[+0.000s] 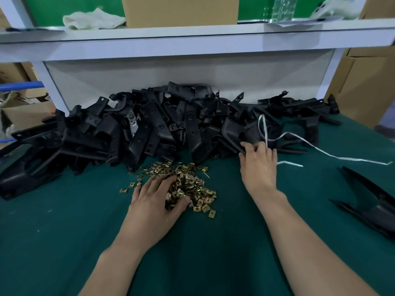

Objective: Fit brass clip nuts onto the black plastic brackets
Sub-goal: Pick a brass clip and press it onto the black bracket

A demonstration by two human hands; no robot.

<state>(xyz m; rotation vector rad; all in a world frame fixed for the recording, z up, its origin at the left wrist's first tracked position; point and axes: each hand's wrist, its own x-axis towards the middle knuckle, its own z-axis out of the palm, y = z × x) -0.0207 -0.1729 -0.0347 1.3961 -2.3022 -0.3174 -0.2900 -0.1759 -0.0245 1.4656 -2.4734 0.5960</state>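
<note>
On the green tabletop (213, 242), nearest to the person, the left hand (156, 201) lies on a loose pile of brass clip nuts (192, 180). Its fingers curve into the pile and the thumb closes from the side, so it grips a few nuts. A little farther and to the right, the right hand (258, 165) curls its fingers around the rim of one black plastic bracket (237, 131) at the front edge of the heap of brackets (149, 129), which stretches across the back of the tabletop. A white string (320, 150) lies over this bracket and trails to the right, and another black part (376, 208) rests apart at the right edge. Above the heap is a white shelf (192, 45) with a cloth (92, 19), a cardboard box (179, 9) and a bottle (283, 7). The step in hand seems to be the picking up: nuts in one hand, a fresh bracket in the other. The next move probably calls for pulling the bracket free of the heap and the string, separating one single nut, and turning its open side toward the bracket's edge.
</note>
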